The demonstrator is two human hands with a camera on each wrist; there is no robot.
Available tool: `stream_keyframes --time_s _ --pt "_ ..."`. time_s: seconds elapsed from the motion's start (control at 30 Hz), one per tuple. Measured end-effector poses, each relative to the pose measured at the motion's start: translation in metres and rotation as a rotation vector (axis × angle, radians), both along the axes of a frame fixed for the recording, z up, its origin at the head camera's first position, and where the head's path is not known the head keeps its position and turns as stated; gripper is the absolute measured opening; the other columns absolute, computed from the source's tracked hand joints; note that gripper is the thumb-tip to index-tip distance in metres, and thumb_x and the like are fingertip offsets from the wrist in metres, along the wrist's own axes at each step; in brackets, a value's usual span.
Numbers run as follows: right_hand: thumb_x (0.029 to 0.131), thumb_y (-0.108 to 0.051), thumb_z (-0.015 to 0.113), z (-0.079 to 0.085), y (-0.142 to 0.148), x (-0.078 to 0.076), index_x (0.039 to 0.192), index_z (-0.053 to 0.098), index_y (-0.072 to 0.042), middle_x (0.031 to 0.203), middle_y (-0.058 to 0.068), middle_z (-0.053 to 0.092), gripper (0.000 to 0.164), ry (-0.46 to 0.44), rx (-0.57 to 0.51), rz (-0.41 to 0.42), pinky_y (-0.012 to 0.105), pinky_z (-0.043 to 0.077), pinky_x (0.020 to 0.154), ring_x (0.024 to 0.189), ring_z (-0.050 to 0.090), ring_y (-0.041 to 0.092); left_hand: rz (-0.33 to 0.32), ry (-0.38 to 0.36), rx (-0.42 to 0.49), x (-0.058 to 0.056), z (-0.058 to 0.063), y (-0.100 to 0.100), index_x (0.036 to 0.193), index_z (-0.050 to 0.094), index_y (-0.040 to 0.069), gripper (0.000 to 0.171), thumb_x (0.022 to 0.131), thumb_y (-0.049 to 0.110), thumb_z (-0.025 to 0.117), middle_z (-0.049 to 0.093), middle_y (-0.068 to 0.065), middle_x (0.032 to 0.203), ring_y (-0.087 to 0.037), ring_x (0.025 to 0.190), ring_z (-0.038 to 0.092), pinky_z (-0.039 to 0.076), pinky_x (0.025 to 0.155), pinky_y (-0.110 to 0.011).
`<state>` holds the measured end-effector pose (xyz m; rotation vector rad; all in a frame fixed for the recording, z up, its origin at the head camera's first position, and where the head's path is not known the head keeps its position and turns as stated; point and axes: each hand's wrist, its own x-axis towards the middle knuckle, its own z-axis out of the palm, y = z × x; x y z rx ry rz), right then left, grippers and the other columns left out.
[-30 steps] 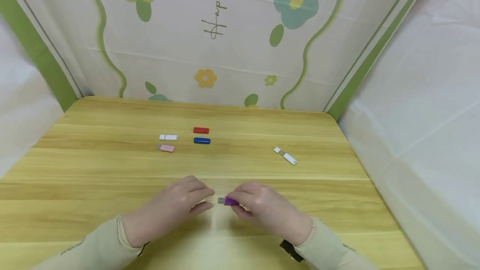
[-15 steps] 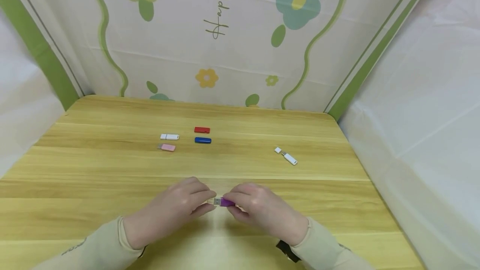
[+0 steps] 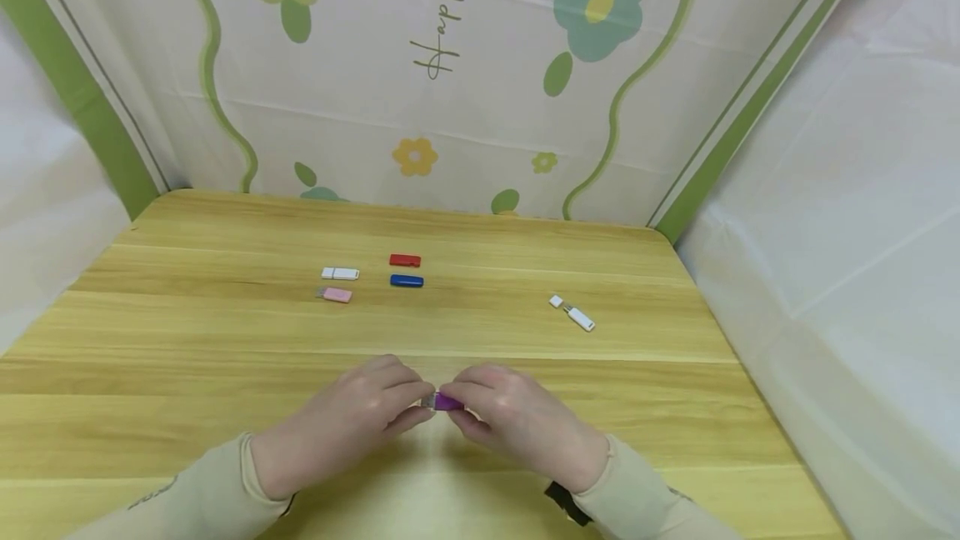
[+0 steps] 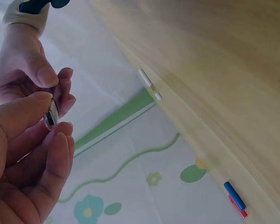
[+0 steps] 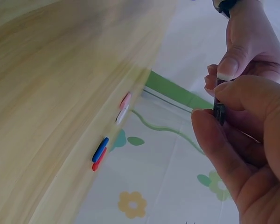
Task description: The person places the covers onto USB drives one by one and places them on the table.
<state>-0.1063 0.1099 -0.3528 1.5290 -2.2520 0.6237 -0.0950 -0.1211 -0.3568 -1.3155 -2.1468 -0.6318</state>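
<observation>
Just above the wooden table, my right hand [image 3: 525, 419] pinches a purple USB flash drive [image 3: 448, 402] between thumb and fingers. Facing it, my left hand [image 3: 348, 415] pinches a small clear cap [image 3: 427, 401]. The drive's metal plug sits within the cap, and the fingertips of both hands are close together. Seen from the right wrist, the flash drive [image 5: 219, 112] looks dark and is partly covered by the fingers. Most of the cap is hidden behind the left fingertips in the head view.
Beyond the hands lie a white flash drive [image 3: 341, 273], a pink one [image 3: 336, 295], a red one [image 3: 405, 260] and a blue one [image 3: 407, 281]. To the right is an uncapped white drive [image 3: 580, 318] beside its cap [image 3: 556, 301]. A flowered curtain [image 3: 480, 107] borders the table [image 3: 225, 340].
The right hand has moved left toward the left hand, bringing the purple flash drive's plug from outside the clear cap into it. The left hand has hardly moved.
</observation>
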Motion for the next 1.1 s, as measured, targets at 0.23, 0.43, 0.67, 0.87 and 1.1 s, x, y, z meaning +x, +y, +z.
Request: stream_keyframes --time_s 0.23,0.43,0.67,0.87,1.1 --pt "0.082 -0.004 0.081 0.003 -0.006 0.004 0.098 0.073 -0.004 0.094 0.001 0.069 0.018 -0.006 -0.002 -0.036 0.01 0.048 0.082 0.086 0.065 0.01 0.004 0.006 0.011 0.002 0.002 -0.001 0.095 0.071 0.006 0.027 0.103 0.025 0.055 0.067 0.002 0.089 -0.011 0.08 0.062 0.052 0.073 -0.018" --pt "0.078 -0.004 0.083 0.005 -0.01 0.004 0.097 0.073 -0.003 0.092 0.0 0.069 0.021 0.072 -0.006 -0.02 0.011 0.048 0.081 0.084 0.066 0.009 -0.02 0.029 0.033 0.002 0.002 -0.002 0.095 0.071 0.006 0.03 0.104 0.027 0.051 0.067 0.003 0.088 -0.008 0.077 0.061 0.05 0.071 -0.015" --pt "0.079 -0.001 0.082 0.009 -0.011 0.004 0.098 0.073 -0.002 0.092 0.0 0.069 0.021 0.092 -0.014 -0.026 0.01 0.048 0.082 0.084 0.066 0.009 0.017 0.01 0.029 0.001 0.004 -0.006 0.099 0.071 0.004 0.021 0.098 0.023 0.063 0.068 0.0 0.092 -0.012 0.081 0.062 0.052 0.073 -0.017" --pt "0.079 -0.002 0.082 0.011 -0.011 0.002 0.098 0.073 -0.003 0.092 -0.001 0.07 0.022 0.114 -0.022 -0.015 0.01 0.048 0.083 0.085 0.066 0.008 0.049 -0.005 -0.003 0.0 0.005 -0.011 0.095 0.071 0.004 0.023 0.093 0.026 0.068 0.069 0.001 0.087 -0.012 0.078 0.061 0.052 0.069 -0.018" --pt "0.081 -0.004 0.081 0.012 -0.014 0.004 0.098 0.074 -0.001 0.091 0.0 0.07 0.019 0.103 0.004 -0.022 0.012 0.049 0.082 0.083 0.067 0.009 0.009 0.07 -0.016 0.0 0.008 -0.011 0.091 0.069 0.003 0.045 0.107 0.031 0.038 0.065 0.002 0.083 -0.009 0.074 0.06 0.051 0.069 -0.015"
